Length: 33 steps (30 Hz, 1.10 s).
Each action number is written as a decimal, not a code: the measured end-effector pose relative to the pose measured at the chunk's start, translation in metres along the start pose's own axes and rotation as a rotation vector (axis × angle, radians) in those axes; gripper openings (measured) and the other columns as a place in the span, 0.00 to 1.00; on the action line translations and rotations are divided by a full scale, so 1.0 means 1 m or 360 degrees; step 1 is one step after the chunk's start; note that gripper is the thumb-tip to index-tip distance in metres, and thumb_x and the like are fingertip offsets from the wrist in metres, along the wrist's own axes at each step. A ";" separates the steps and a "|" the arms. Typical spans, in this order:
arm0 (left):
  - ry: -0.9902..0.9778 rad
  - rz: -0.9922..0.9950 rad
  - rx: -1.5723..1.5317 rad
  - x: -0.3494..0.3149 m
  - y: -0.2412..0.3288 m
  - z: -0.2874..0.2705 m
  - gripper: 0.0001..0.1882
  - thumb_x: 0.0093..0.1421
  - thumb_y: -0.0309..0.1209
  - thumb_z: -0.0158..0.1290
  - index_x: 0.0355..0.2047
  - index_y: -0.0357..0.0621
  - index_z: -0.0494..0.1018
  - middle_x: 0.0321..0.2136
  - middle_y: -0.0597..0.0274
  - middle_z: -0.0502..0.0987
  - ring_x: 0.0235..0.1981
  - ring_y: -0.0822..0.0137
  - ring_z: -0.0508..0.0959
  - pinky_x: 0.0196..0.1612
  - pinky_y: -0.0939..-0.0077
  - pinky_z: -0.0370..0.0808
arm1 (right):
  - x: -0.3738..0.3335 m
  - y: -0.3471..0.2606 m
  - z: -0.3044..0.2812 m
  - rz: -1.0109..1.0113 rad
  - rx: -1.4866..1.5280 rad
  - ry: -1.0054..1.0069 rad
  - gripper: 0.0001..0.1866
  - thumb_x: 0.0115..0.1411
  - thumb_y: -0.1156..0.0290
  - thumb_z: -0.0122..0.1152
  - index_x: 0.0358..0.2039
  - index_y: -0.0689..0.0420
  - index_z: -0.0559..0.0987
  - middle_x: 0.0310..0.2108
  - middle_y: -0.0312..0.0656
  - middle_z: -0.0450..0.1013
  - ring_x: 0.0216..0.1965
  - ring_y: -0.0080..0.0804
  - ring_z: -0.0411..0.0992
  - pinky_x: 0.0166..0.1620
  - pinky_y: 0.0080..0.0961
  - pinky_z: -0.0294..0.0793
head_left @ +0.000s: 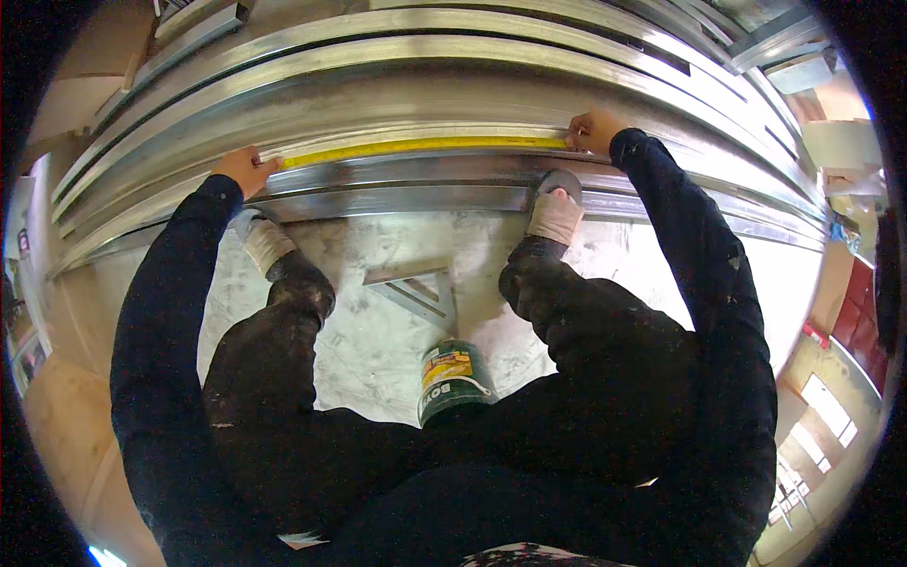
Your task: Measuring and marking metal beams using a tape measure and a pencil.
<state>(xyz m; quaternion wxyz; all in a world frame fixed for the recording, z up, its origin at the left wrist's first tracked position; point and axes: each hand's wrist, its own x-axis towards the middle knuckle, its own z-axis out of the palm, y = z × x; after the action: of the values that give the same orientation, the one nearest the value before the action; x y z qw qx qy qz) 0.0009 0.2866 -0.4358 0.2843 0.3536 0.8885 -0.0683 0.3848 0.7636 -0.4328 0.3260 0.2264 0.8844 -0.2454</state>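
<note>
A yellow tape measure blade (416,146) is stretched along a long metal bar (397,175) in front of me. Its left end lies between the pinched fingers of my left hand (248,171). At the other end, my right hand (595,131) is closed on the blade, fingers bent down against the metal. The tape's case cannot be made out. Both arms reach forward over my spread knees, and my feet rest against the nearest bars.
More long metal bars (378,52) lie side by side beyond the tape. On the pale floor between my legs are a triangular metal square (416,291) and a green bucket (455,378) under me. Boards and clutter line both sides.
</note>
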 end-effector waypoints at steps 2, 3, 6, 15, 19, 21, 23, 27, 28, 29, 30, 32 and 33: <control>-0.0033 -0.0052 0.0033 0.005 -0.007 0.003 0.30 0.55 0.59 0.55 0.29 0.38 0.76 0.26 0.42 0.79 0.33 0.46 0.80 0.38 0.56 0.75 | 0.005 0.020 0.011 -0.0034 0.0094 0.0013 0.14 0.55 0.56 0.65 0.33 0.54 0.83 0.27 0.44 0.80 0.28 0.38 0.78 0.37 0.34 0.76; -0.0037 -0.0048 0.0039 0.006 -0.010 0.003 0.30 0.55 0.59 0.55 0.29 0.38 0.76 0.26 0.42 0.79 0.33 0.46 0.80 0.38 0.56 0.75 | 0.006 0.022 0.013 -0.0075 0.0190 0.0025 0.15 0.55 0.55 0.64 0.33 0.53 0.83 0.28 0.44 0.80 0.30 0.40 0.78 0.38 0.35 0.76; 0.0148 -0.0036 0.0132 0.002 -0.020 0.002 0.32 0.55 0.61 0.53 0.28 0.38 0.77 0.26 0.43 0.79 0.34 0.47 0.80 0.40 0.57 0.75 | 0.001 0.027 0.014 -0.0066 0.0160 0.0094 0.11 0.54 0.62 0.66 0.31 0.57 0.83 0.27 0.46 0.79 0.31 0.36 0.77 0.37 0.34 0.74; -0.0089 -0.0246 0.0252 -0.002 -0.028 -0.006 0.34 0.55 0.63 0.51 0.33 0.40 0.78 0.33 0.44 0.80 0.38 0.48 0.80 0.44 0.57 0.74 | -0.005 0.048 0.006 -0.0043 -0.0170 0.0056 0.16 0.54 0.57 0.65 0.32 0.58 0.82 0.28 0.50 0.78 0.31 0.43 0.77 0.38 0.38 0.75; -0.0052 -0.0301 0.0267 -0.004 -0.027 -0.009 0.35 0.55 0.64 0.50 0.38 0.40 0.78 0.37 0.43 0.80 0.42 0.48 0.80 0.46 0.57 0.74 | -0.010 0.053 0.002 0.0151 -0.0179 0.0001 0.15 0.54 0.58 0.64 0.32 0.58 0.82 0.26 0.50 0.78 0.28 0.42 0.78 0.36 0.38 0.75; -0.0035 -0.0296 0.0291 -0.001 -0.030 -0.007 0.36 0.55 0.64 0.50 0.40 0.40 0.78 0.38 0.43 0.80 0.43 0.48 0.80 0.47 0.58 0.74 | -0.009 0.056 0.002 0.0152 -0.0125 -0.0006 0.14 0.54 0.59 0.64 0.33 0.58 0.82 0.24 0.48 0.78 0.26 0.39 0.78 0.34 0.36 0.76; -0.0102 -0.0325 0.0259 0.002 -0.030 -0.004 0.37 0.55 0.65 0.50 0.43 0.40 0.78 0.42 0.43 0.79 0.46 0.48 0.79 0.49 0.57 0.74 | -0.008 0.060 0.003 0.0177 -0.0164 -0.0023 0.14 0.54 0.61 0.64 0.33 0.58 0.83 0.25 0.48 0.79 0.26 0.38 0.78 0.34 0.36 0.76; -0.0081 -0.0341 0.0261 0.002 -0.029 -0.001 0.38 0.55 0.65 0.50 0.42 0.39 0.78 0.41 0.42 0.79 0.45 0.48 0.79 0.49 0.56 0.73 | -0.011 0.043 -0.004 0.0240 -0.0232 -0.0057 0.13 0.54 0.63 0.64 0.35 0.58 0.83 0.25 0.46 0.79 0.23 0.34 0.78 0.33 0.34 0.76; -0.0078 -0.0335 0.0271 0.003 -0.029 -0.001 0.38 0.55 0.65 0.50 0.42 0.39 0.78 0.40 0.42 0.80 0.45 0.48 0.79 0.49 0.55 0.73 | -0.010 0.046 -0.003 0.0248 -0.0232 -0.0056 0.13 0.54 0.63 0.64 0.35 0.58 0.83 0.25 0.46 0.79 0.23 0.34 0.78 0.33 0.34 0.76; -0.0075 -0.0329 0.0282 0.005 -0.028 -0.002 0.38 0.55 0.65 0.50 0.41 0.39 0.78 0.40 0.42 0.80 0.45 0.47 0.79 0.49 0.55 0.73 | -0.008 0.046 -0.003 0.0238 -0.0265 -0.0091 0.13 0.54 0.63 0.64 0.35 0.57 0.83 0.24 0.46 0.79 0.23 0.34 0.78 0.33 0.34 0.77; -0.0075 -0.0321 0.0282 0.008 -0.029 -0.001 0.38 0.55 0.65 0.50 0.41 0.39 0.78 0.40 0.42 0.80 0.45 0.47 0.79 0.49 0.55 0.73 | -0.005 0.049 -0.002 0.0228 -0.0297 -0.0127 0.12 0.53 0.62 0.64 0.34 0.57 0.83 0.24 0.45 0.79 0.23 0.34 0.78 0.33 0.34 0.77; -0.0153 -0.0322 0.0276 0.014 -0.032 0.000 0.38 0.54 0.65 0.50 0.39 0.38 0.79 0.39 0.41 0.80 0.44 0.46 0.79 0.48 0.54 0.74 | 0.000 0.056 -0.001 0.0207 -0.0319 -0.0149 0.12 0.53 0.62 0.65 0.33 0.56 0.83 0.24 0.45 0.79 0.24 0.34 0.78 0.34 0.34 0.77; -0.0154 -0.0320 0.0276 0.015 -0.035 0.002 0.38 0.54 0.65 0.50 0.39 0.38 0.79 0.39 0.41 0.80 0.44 0.46 0.79 0.48 0.54 0.74 | 0.001 0.054 -0.002 0.0171 -0.0345 -0.0174 0.12 0.53 0.61 0.65 0.32 0.56 0.84 0.25 0.45 0.79 0.25 0.34 0.78 0.34 0.34 0.77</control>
<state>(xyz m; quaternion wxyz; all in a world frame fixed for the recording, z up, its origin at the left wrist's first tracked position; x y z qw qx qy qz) -0.0300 0.2692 -0.4478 0.2867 0.2822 0.8955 -0.1900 0.4128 0.8069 -0.4475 0.4091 0.2232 0.8732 -0.1425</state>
